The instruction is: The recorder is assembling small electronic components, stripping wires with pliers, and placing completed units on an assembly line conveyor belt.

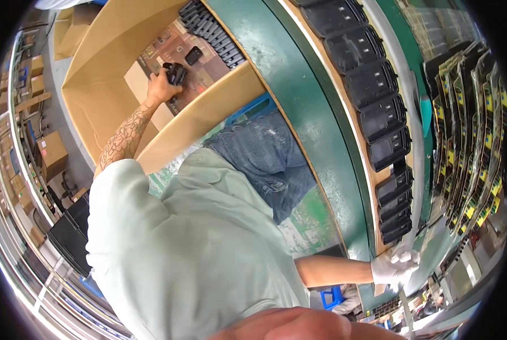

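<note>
My left hand (161, 88), bare, reaches into a large cardboard box (103, 93). Its fingers close round small black plastic parts (176, 73); how many cannot be made out. Beside it a single black part (193, 55) lies on the brown sheet inside the box. Neat rows of similar black parts (211, 34) fill the box's far right side. My right hand (395, 266), in a white glove, is at the near end of a long row of black plastic cases (372, 84). Its fingers are curled, and what they hold, if anything, is hidden.
The cases rest on a narrow board along a green work table (298, 85). Right of it hang several dark sheets (463, 130) with yellow marks. On the left are a metal rail (24, 164) and shelves of cardboard boxes (52, 153). A blue stool (332, 296) stands lower right.
</note>
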Motion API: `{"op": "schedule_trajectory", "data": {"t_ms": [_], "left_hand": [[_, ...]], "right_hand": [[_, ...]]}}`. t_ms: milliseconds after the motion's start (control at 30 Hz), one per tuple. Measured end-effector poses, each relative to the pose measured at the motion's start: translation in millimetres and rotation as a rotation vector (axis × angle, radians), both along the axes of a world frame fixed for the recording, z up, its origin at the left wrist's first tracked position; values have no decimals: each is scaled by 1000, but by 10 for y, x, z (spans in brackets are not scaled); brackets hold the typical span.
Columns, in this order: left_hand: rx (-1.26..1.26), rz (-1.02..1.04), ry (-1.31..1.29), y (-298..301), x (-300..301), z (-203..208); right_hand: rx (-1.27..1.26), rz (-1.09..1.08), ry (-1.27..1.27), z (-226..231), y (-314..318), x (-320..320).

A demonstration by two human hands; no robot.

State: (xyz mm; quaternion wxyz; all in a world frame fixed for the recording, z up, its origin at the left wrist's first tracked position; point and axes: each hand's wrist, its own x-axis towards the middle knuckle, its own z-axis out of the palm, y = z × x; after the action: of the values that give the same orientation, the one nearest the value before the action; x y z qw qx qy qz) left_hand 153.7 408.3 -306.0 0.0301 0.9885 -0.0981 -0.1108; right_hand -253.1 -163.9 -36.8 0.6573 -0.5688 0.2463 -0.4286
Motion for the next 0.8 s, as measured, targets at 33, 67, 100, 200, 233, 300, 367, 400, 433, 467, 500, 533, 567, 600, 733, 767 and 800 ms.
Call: {"op": "schedule_trajectory", "data": {"t_ms": [33, 67, 100, 200, 233, 300, 367, 400, 433, 467, 500, 533, 567, 600, 733, 767, 800], "left_hand": [[143, -42, -14, -47, 24, 106], [286, -82, -27, -92, 70, 189], [293, -76, -29, -114, 34, 277], [246, 73, 168, -252, 26, 479], [224, 122, 232, -282, 57, 527], [212, 157, 232, -269, 51, 627], [183, 221, 222, -260, 102, 715], [163, 255, 209, -290, 181, 749], [157, 249, 207, -309, 204, 779], [41, 292, 205, -331, 214, 817], [-75, 336, 202, -350, 217, 856], [-192, 380, 199, -365, 216, 897], [-310, 424, 196, -383, 212, 949], [-317, 420, 192, -426, 203, 1039], [-1062, 511, -42, -773, 35, 1600], [-1298, 449, -59, -1031, -33, 1842], [-1533, 378, -76, -1268, -140, 2050]], "right_hand": [[5, 5, 4, 4, 2, -26], [10, 10, 8, -12, -8, -35], [18, 16, 6, -9, -6, -82], [69, 36, -9, -6, -4, -159], [81, 42, -15, -12, -10, -136], [57, 56, 0, -12, 8, -133], [4, 77, 21, -38, 30, -88], [-27, 88, 23, -63, 24, -36], [-34, 83, 22, -61, 32, -37], [-32, 79, 24, -62, 38, -42], [-30, 76, 26, -65, 43, -48], [-29, 74, 28, -67, 48, -49], [-27, 74, 29, -68, 53, -43], [-34, 71, 24, -75, 77, -23], [-247, 175, -90, -89, 168, 102], [-261, 265, -150, -92, 177, 102], [-275, 356, -209, -86, 187, 97]]}}
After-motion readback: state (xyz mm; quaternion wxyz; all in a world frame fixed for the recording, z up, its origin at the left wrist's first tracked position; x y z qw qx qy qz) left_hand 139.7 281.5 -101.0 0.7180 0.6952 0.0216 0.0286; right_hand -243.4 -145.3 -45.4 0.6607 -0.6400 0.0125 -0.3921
